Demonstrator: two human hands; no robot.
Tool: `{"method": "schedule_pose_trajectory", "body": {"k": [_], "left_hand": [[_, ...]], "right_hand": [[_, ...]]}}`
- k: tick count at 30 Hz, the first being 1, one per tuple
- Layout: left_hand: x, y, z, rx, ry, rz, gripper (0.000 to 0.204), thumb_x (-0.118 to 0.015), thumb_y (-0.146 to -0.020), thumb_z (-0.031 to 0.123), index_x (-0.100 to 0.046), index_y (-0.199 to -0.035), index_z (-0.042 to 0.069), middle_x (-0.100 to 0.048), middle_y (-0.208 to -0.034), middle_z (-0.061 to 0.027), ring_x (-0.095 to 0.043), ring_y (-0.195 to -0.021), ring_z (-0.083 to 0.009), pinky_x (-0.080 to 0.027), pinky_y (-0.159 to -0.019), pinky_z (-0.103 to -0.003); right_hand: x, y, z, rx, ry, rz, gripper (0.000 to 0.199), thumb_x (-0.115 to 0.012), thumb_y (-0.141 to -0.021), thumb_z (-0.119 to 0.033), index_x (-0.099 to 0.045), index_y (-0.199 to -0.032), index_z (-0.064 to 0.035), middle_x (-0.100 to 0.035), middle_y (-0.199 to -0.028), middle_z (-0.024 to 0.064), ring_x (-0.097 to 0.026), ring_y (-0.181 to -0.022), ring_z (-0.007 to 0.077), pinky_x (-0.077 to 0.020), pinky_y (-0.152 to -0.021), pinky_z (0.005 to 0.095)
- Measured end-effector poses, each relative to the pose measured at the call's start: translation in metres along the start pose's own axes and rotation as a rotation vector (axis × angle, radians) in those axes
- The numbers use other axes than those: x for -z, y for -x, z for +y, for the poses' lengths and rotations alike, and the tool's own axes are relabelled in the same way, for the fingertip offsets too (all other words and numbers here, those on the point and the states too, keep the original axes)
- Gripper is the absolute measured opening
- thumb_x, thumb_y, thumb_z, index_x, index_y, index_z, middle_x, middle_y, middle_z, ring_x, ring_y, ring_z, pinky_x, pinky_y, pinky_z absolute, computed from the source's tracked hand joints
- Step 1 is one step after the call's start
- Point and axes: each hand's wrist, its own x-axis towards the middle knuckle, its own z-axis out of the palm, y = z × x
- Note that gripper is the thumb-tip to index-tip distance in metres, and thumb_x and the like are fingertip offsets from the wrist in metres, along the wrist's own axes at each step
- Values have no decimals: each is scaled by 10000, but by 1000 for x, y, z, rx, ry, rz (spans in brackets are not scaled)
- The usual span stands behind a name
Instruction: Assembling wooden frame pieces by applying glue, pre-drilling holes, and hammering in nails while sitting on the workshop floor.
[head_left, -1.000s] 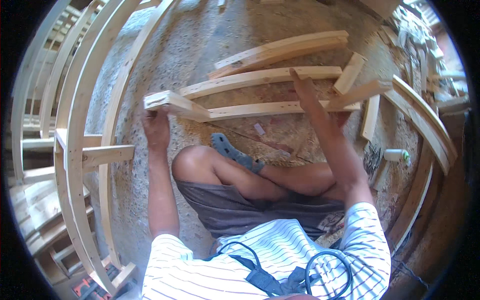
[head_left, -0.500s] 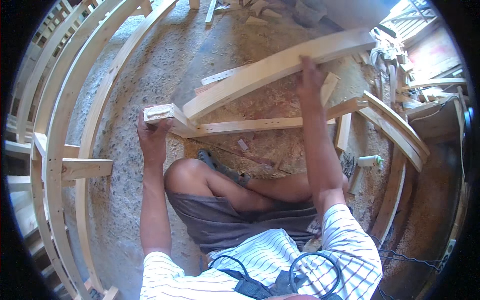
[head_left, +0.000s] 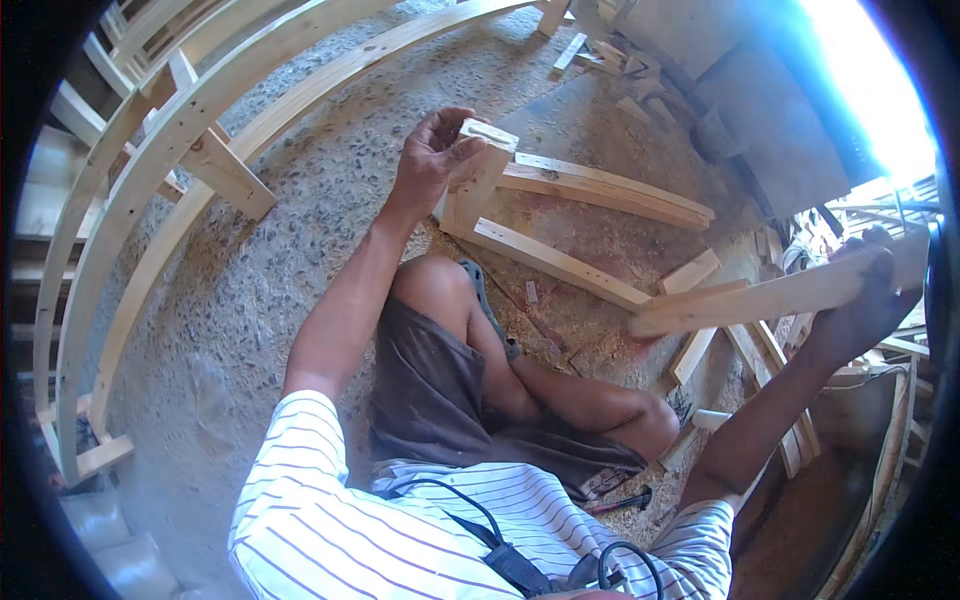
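My left hand [head_left: 428, 165] is closed round the upper end of a short wooden block [head_left: 478, 190] that stands upright on the floor. A pale smear covers part of the block's top end. From the block's foot a straight wooden strip [head_left: 560, 262] with small holes runs to the right. Out at the far right, my right hand [head_left: 868, 290] grips a long wooden board [head_left: 750, 300]; its near end hangs over the right end of the strip. Whether that end touches the strip, I cannot tell. Behind the block lie paired wooden strips [head_left: 610, 190].
A curved wooden frame [head_left: 150, 160] with cross pieces bends along the left. Wood offcuts [head_left: 690, 270] and sawdust lie about the floor [head_left: 230, 330]. Beside my right forearm is a white cylinder [head_left: 710, 420]. Large grey panels [head_left: 770, 120] stand at the back right.
My right hand has carried the long board to the right, away from the block and the paired strips. My left hand still holds the block. The whole view has turned rightward.
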Motion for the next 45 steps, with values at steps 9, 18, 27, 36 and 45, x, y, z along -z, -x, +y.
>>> {"method": "schedule_pose_trajectory", "body": {"k": [9,18,27,36,45], "left_hand": [[6,4,-12,33,346,81,221,-700,-900,-38,-686,-1115,10,-697,-1190,-149,-661,-1122,-223,-534,-1021,-350],[6,1,-17,91,376,120,324,-761,-868,6,-690,-1184,-8,-698,-1201,-124,-670,-1064,-173,-561,-933,-304],[4,1,-17,111,383,156,275,-753,-872,0,-724,-1144,-33,-738,-1104,-115,-691,-993,-165,-563,-919,-303],[-8,7,-18,34,204,264,259,-761,-885,33,-736,-1137,-24,-710,-1219,-146,-666,-1095,-148,-520,-1002,-291],[-16,13,-8,51,-33,379,254,-766,-905,99,-742,-1126,-23,-701,-1246,-144,-650,-1123,-130,-498,-1013,-266]], "right_hand": [[-105,49,5,640,899,-526,740,-748,-808,-472,-533,-1466,-211,-601,-967,27,-641,-786,177,-539,-662,319],[-146,66,43,829,724,-682,671,-680,-824,-493,-575,-1433,-232,-494,-828,10,-565,-703,144,-504,-605,307],[-154,76,62,761,664,-720,675,-676,-821,-498,-581,-1426,-215,-512,-833,20,-582,-700,172,-537,-633,349],[-155,78,66,698,625,-743,690,-701,-807,-472,-559,-1448,-257,-521,-837,19,-589,-704,177,-545,-631,351],[-156,79,64,690,657,-749,754,-759,-745,-447,-553,-1450,-281,-527,-862,9,-593,-736,162,-557,-652,340]]}}
